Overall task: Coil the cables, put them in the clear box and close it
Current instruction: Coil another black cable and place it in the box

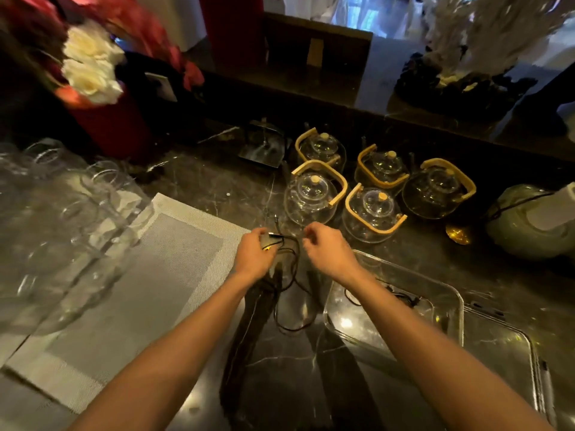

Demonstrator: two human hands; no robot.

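Note:
A thin black cable [287,293] hangs in loose loops over the dark marble counter, its plug ends near my left hand [253,251], which is closed around part of it. My right hand [326,247] is just to the right, fingers curled, pinching what looks like a strand of the same cable; the blur makes this uncertain. The clear box [448,293] stands open at the right under my right forearm, with another dark cable [401,295] lying inside. Its clear lid [510,353] lies flat just right of the box.
Several glass teapots [311,197] with wooden handles stand behind my hands. Glass jars [62,213] crowd the left, beside a grey placemat [149,275]. A red vase with flowers [102,113] sits at back left, and a green round pot [529,222] at far right.

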